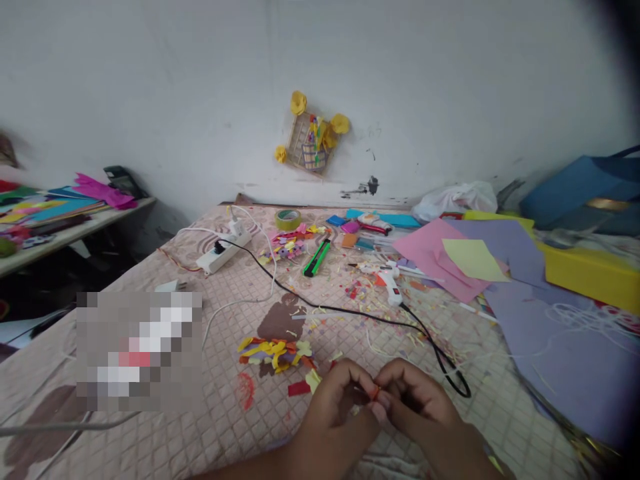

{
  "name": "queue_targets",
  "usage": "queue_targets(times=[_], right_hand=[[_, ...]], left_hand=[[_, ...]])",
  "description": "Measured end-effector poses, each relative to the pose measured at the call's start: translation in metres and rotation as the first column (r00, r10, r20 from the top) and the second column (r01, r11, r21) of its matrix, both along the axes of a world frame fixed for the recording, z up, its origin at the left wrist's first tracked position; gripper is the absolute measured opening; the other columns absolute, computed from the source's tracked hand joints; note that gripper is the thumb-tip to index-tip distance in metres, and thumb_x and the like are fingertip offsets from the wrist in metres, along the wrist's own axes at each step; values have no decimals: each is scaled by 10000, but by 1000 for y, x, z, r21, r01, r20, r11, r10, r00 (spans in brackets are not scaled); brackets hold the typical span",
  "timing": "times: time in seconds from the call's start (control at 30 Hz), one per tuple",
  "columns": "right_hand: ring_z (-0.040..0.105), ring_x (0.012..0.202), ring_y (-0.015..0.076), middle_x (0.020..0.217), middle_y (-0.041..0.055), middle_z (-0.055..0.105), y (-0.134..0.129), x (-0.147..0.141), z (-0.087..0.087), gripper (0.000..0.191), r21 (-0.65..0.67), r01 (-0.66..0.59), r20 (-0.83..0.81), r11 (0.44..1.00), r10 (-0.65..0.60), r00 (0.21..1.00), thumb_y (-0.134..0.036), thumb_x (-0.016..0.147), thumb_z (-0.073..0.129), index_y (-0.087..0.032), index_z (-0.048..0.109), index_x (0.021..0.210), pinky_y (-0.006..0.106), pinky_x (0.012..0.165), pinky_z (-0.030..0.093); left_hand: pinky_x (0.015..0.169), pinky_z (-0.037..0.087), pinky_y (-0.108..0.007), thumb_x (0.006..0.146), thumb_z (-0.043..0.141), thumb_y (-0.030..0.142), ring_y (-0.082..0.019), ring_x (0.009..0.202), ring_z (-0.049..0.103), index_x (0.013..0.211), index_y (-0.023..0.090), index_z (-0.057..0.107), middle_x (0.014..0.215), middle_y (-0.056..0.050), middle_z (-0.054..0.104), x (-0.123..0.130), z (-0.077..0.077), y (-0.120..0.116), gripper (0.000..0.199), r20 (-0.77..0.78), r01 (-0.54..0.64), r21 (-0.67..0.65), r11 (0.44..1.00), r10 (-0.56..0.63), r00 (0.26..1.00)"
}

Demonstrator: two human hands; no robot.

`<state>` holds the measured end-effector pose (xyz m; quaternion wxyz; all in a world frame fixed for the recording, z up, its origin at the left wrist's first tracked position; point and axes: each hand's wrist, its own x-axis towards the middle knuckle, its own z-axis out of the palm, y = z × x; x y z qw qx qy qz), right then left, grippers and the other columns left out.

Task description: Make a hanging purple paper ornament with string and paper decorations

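Observation:
Both hands meet low in the frame, right of centre, fingertips together. My left hand (pixel 345 413) pinches a small orange piece (pixel 376 392) between thumb and index finger. My right hand (pixel 425 413) pinches the same piece from the other side. Much of the piece is hidden by the fingers. Just left of the hands lie a red strip (pixel 299 389) and a pale yellow scrap (pixel 313 380). Beyond them is a bundle of yellow, orange and purple paper pieces (pixel 275 353).
A white glue gun (pixel 391 287) with a black cord lies beyond the hands. Farther back are a green cutter (pixel 317 258), a tape roll (pixel 288 220) and a power strip (pixel 224 252). Purple sheets (pixel 545 347) and a yellow box (pixel 590 275) occupy the right. Paper scraps are scattered mid-table.

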<state>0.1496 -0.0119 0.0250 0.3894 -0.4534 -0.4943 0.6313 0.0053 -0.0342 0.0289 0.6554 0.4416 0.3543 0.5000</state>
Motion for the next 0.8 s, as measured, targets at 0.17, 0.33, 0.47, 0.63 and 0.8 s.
queue_targets(times=[0.17,0.33,0.47,0.63,0.8], right_hand=[[339,532,82,557,-60,399,1,-1,4,377,0,-28,-14,1000,28,1000,-487,680,711,-173,511,628,209,508,267],[384,561,99,593,-41,431,6,5,-1,347,33,-144,43,989,143,989,-479,729,664,-182,504,653,211,515,315],[397,571,103,607,-40,430,5,3,-1,334,51,-130,63,990,126,990,-483,744,648,-185,510,681,216,524,324],[383,559,100,594,-46,417,0,-1,5,326,53,-57,70,997,53,996,-474,748,647,-188,513,666,221,525,307],[387,570,103,608,-39,425,3,5,2,332,99,-145,94,984,136,986,-488,796,584,-186,511,680,216,523,311]], left_hand=[[627,294,-256,793,581,482,-116,679,362,773,160,461,731,5,422,-1,2,1,344,-109,-13,-3,1000,12,994],[669,329,-282,800,574,444,-137,722,401,781,159,477,754,-14,451,0,-3,0,302,-176,-35,28,999,39,984],[667,336,-280,801,577,407,-130,705,407,778,163,477,742,-9,461,0,0,1,265,-179,-46,27,999,50,983],[648,336,-264,805,566,357,-121,674,399,763,166,486,712,3,458,-2,5,4,212,-209,-86,11,996,86,974],[644,344,-257,804,544,292,-120,652,408,744,170,496,680,13,458,-1,6,5,144,-267,-115,23,993,117,956]])
